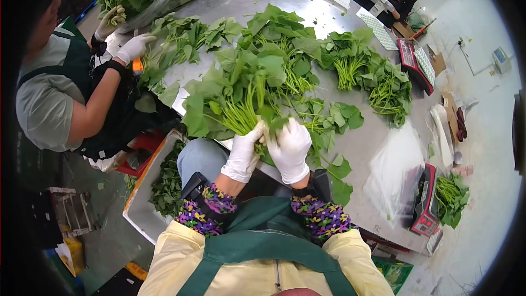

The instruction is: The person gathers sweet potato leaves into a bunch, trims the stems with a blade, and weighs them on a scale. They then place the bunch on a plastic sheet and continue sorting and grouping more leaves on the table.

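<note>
The steel bench (356, 151) carries loose leafy greens (274, 27) at twelve o'clock, ungathered. Gathered bunches (350, 71) lie at one to two, stems aligned. The held bunch (238, 112) sits at eleven, above the near edge, its stems pinched in the left hand's (244, 153) grip; the right hand's (290, 148) curls against blurred leaves, pinch unclear. Red-framed scales (424, 216) stand at two and four, their lettering illegible.

Looks like a produce-packing workshop, judging by leafy bunches (274, 49) on the metal tabletop (353, 153) beyond the right hand (289, 151), clear plastic (392, 170) and a red scale (426, 218) to its right (plus an aproned co-worker (60, 101) well to its left).
</note>
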`<state>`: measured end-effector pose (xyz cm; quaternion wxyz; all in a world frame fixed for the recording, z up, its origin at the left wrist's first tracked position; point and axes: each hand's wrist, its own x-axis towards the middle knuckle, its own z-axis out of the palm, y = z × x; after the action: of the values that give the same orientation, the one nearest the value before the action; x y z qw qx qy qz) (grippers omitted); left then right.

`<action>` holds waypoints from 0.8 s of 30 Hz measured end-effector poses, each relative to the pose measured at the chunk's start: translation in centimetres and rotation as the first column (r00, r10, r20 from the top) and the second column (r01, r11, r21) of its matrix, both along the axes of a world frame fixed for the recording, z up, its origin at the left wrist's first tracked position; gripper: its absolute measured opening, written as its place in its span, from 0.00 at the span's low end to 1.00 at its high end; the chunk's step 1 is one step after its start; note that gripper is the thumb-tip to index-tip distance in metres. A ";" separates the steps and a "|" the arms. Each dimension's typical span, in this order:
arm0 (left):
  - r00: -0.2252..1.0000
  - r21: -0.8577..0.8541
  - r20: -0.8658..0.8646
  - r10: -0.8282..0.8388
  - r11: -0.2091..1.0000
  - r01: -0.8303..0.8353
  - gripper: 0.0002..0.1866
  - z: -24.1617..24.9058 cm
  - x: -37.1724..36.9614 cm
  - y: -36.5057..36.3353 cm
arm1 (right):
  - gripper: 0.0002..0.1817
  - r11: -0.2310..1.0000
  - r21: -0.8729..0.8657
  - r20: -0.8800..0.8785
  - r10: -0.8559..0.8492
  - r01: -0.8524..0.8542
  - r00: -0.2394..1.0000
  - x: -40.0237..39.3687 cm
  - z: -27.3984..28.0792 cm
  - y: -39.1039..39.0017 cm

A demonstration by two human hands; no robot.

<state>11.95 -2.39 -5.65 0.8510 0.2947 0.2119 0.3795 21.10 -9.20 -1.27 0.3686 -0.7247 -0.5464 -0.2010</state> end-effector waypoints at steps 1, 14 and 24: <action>0.998 -0.006 0.023 0.053 0.999 -0.053 0.09 0.2 -0.1 0.2 | 0.11 0.991 0.095 0.040 0.087 -0.091 0.995 -0.1 0.0 -0.5; 0.965 -0.069 0.205 -0.164 0.981 0.181 0.10 0.6 -1.1 0.9 | 0.29 0.960 -0.044 -0.914 0.073 -0.278 0.399 2.7 -1.1 -2.1; 0.923 -0.060 0.278 -0.267 0.954 0.294 0.10 0.6 -1.1 0.7 | 0.09 0.972 0.039 -0.764 0.179 -0.231 0.621 1.7 1.9 -1.4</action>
<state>10.85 -1.73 -5.01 0.9310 0.2248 0.0699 0.2788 22.85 -10.55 0.60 0.5614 -0.6858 -0.4254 0.1830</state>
